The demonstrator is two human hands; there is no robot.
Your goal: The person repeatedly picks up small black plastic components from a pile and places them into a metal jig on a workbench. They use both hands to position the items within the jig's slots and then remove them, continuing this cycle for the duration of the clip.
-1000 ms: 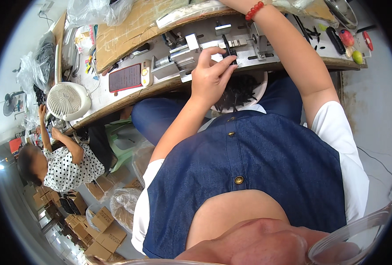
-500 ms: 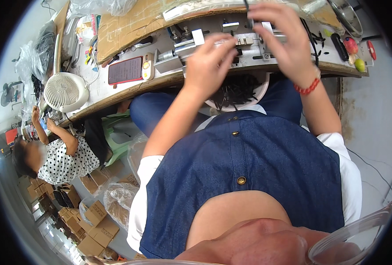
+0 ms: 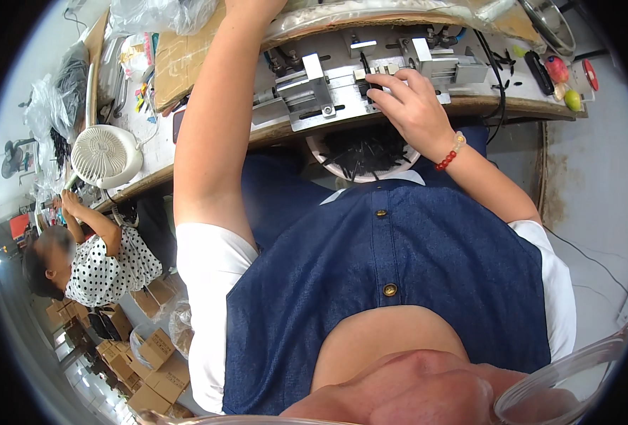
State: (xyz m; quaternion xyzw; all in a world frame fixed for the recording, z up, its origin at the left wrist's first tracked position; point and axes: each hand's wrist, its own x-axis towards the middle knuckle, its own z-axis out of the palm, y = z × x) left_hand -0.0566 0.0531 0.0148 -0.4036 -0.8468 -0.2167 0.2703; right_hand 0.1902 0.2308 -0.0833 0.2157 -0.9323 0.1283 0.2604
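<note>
A metal clamping jig with side blocks and a row of small pale metal blocks stands at the table's front edge. My right hand, wearing a red bead bracelet, is at its middle. Its fingertips close around a small black piece in the jig; the fingers hide part of it. My left forearm stretches up across the cardboard, and its hand lies past the upper edge of the picture. Below the jig, a pale round tub full of thin black strips rests between my legs.
A white fan stands at the table's left end. Cardboard and clear plastic lie along the back. At the right are a black handheld object, a pink fruit-like thing and black cables. A co-worker in dotted clothing sits at left.
My left hand has left the jig and gone up out of the picture. My right hand has come down from above the jig to its middle, fingers closing on the black piece.
</note>
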